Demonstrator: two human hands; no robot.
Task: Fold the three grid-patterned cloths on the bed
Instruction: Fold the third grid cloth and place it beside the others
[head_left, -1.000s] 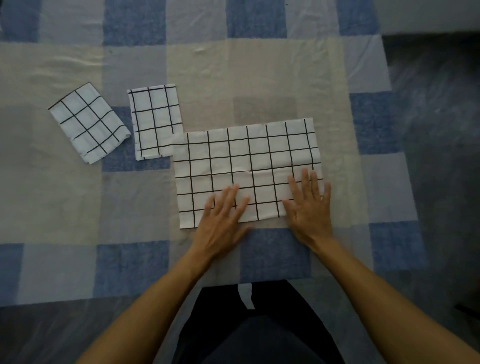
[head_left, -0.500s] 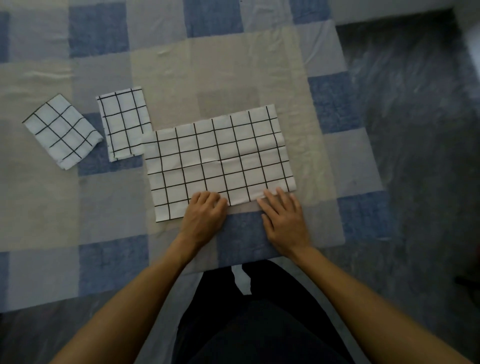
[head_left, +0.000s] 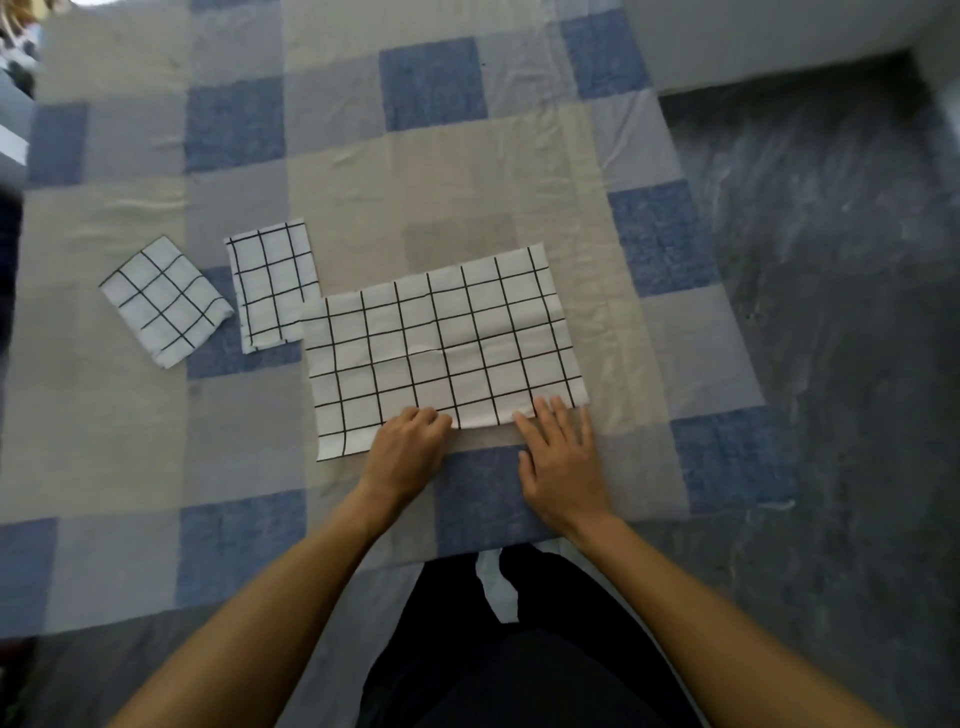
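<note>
Two folded cloths (head_left: 166, 301) (head_left: 272, 288) lie left of the large cloth (head_left: 441, 348), on the bed (head_left: 467, 182).

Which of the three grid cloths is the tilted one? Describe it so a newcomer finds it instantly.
On the checked bedspread, look left of the big cloth at the hands. Two small folded cloths lie there; it is the leftmost, turned diamond-wise, while its neighbour lies nearly straight.

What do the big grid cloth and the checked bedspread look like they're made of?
Big grid cloth: probably thin woven cotton, matte white with black printed lines; it lies flat and shows soft creases. Bedspread: likely woven cotton too, matte, in blue, grey and beige squares, with faint wrinkles and a mottled weave in the blue squares.
</note>
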